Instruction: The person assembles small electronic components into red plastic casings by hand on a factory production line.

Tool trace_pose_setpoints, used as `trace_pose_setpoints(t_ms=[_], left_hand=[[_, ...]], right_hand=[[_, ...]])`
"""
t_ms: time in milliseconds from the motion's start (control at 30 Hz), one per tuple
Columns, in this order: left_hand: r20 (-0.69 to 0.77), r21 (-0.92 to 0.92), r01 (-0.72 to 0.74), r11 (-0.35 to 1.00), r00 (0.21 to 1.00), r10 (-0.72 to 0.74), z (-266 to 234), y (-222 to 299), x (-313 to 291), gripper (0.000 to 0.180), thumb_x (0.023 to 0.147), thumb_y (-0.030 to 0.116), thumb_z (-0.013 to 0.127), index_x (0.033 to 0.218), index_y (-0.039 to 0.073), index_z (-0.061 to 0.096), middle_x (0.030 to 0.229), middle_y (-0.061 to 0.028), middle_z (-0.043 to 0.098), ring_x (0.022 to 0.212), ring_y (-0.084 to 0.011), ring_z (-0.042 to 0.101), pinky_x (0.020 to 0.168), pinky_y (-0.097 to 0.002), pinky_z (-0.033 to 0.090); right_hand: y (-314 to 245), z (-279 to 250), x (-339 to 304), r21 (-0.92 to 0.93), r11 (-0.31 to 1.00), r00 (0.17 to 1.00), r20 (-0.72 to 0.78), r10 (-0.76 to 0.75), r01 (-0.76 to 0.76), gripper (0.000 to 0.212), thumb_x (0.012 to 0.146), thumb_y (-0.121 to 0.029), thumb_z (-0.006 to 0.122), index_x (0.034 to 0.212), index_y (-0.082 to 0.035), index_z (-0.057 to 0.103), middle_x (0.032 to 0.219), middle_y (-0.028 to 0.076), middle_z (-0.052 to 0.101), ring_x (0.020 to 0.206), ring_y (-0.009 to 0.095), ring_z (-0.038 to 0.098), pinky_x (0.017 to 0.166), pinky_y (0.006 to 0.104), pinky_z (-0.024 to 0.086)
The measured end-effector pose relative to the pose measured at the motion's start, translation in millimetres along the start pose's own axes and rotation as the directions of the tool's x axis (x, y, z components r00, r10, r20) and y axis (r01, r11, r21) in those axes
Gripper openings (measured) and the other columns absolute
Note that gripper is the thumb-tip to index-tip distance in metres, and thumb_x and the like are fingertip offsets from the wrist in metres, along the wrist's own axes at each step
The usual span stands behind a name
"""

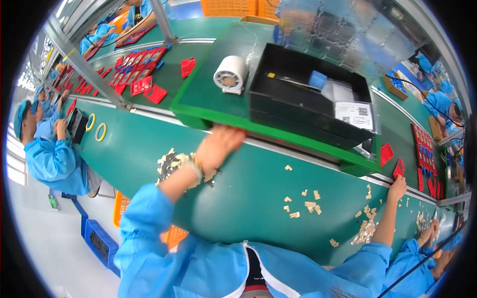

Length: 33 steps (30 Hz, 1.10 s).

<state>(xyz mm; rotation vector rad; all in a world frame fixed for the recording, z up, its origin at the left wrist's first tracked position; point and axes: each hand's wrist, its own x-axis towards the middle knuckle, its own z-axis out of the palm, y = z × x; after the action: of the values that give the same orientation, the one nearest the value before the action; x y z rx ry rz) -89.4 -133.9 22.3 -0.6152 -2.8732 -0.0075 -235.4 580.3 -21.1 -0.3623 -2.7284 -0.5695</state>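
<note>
My left hand (pixel 216 150) reaches to the front edge of the green raised shelf (pixel 303 136). Its fingers are blurred and partly under that edge, with a bit of red by the fingertips, so their grip is unclear. Far to the right, my right hand (pixel 397 189) pinches the lower end of a small red plastic piece (pixel 399 169) at the belt's metal rail. Below my left forearm lies a pile of cream and dark scraps (pixel 171 165). Beside my right forearm sits a heap of small cream L-shaped pieces (pixel 366 227).
On the shelf stand a white round fan-like device (pixel 230 74) and a black bin (pixel 298 107) holding a blue block and papers. Red trays (pixel 136 67) lie on the belt behind. Two tape rolls (pixel 101 132) rest at left. Co-workers sit on both sides.
</note>
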Motion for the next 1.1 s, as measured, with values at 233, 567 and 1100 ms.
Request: trace_pose_setpoints(t_ms=[233,567,1100], left_hand=[[0.134,-0.393,0.324,0.860,0.946,-0.295,-34.7,-13.5,-12.3,0.016,0.080,0.004,0.060,0.096,0.006,0.060,0.097,-0.0143,0.061,0.095,-0.0341,0.060,0.083,-0.0396,0.049],[0.000,-0.590,0.260,0.765,0.947,-0.322,-3.9,-2.7,-49.2,0.017,0.073,-0.001,0.068,0.087,0.002,0.058,0.090,-0.0112,0.056,0.091,-0.0312,0.054,0.083,-0.0384,0.044],[-0.102,-0.961,-0.059,0.270,0.984,-0.146,-47.2,103.9,-36.0,0.032,0.078,0.010,0.073,0.109,0.010,0.066,0.127,-0.0128,0.052,0.122,-0.0294,0.045,0.100,-0.0408,0.038]], right_hand=[[-39.7,-100.6,-104.3,0.638,0.757,0.918,-0.371,0.142,0.141,0.024,0.073,0.000,0.064,0.096,-0.006,0.062,0.088,0.008,0.058,0.087,0.028,0.057,0.075,0.0426,0.044],[-223.6,-251.9,-264.3,0.538,0.115,0.523,-0.709,-0.473,0.835,0.026,0.066,-0.014,0.071,0.091,-0.014,0.067,0.079,0.002,0.058,0.073,0.019,0.059,0.067,0.0359,0.048],[-308.0,-299.6,-237.9,0.556,-0.510,0.652,0.077,-0.754,-0.656,0.012,0.091,0.002,0.058,0.103,0.002,0.060,0.103,0.009,0.060,0.093,0.013,0.061,0.083,0.0269,0.051]])
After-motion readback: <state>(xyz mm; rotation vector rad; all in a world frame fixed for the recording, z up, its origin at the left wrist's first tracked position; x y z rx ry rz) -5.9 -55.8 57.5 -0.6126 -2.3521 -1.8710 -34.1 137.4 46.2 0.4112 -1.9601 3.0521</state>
